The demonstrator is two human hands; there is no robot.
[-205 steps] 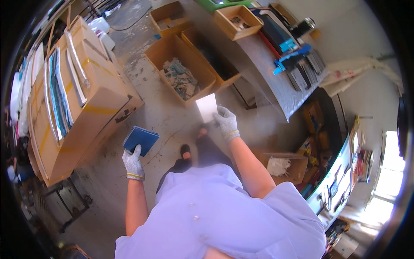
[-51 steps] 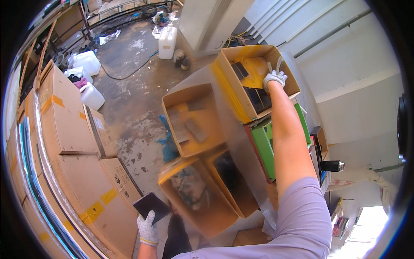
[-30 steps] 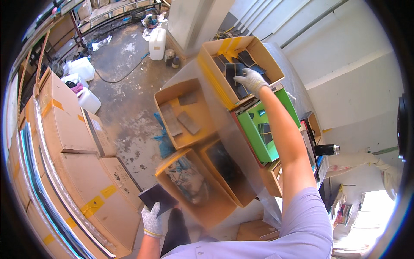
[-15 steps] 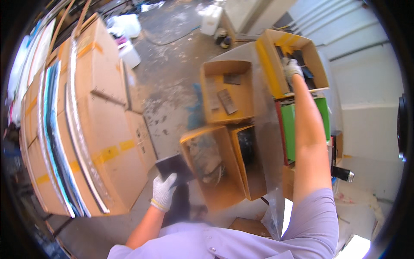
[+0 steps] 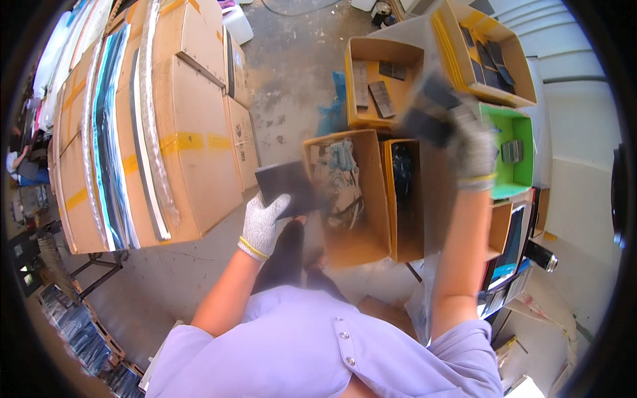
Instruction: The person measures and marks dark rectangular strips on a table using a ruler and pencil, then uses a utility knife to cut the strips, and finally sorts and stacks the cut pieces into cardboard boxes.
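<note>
My left hand (image 5: 262, 227), in a white knit glove with a yellow cuff, grips a flat black rectangular piece (image 5: 286, 187) in front of my body, left of the cardboard boxes. My right hand (image 5: 476, 142), gloved the same way and smeared by motion, holds another dark rectangular piece (image 5: 430, 109) above the gap between the boxes and the green box (image 5: 519, 180). Beyond it at the far right, a yellow-edged cardboard box (image 5: 514, 34) contains several dark flat pieces (image 5: 494, 61). A small grey stack (image 5: 511, 151) lies inside the green box.
An open cardboard box (image 5: 387, 48) holds several flat dark pieces. Nearer stand a box (image 5: 371, 229) with scraps and a narrow box (image 5: 406, 242) with black plastic inside. Tall strapped cartons (image 5: 199, 192) line the left. A black cylinder (image 5: 541, 256) juts out at the right.
My right hand has come out of the far right box, back toward me, with a dark piece in it. My left hand keeps its black piece. The whole view has shifted.
</note>
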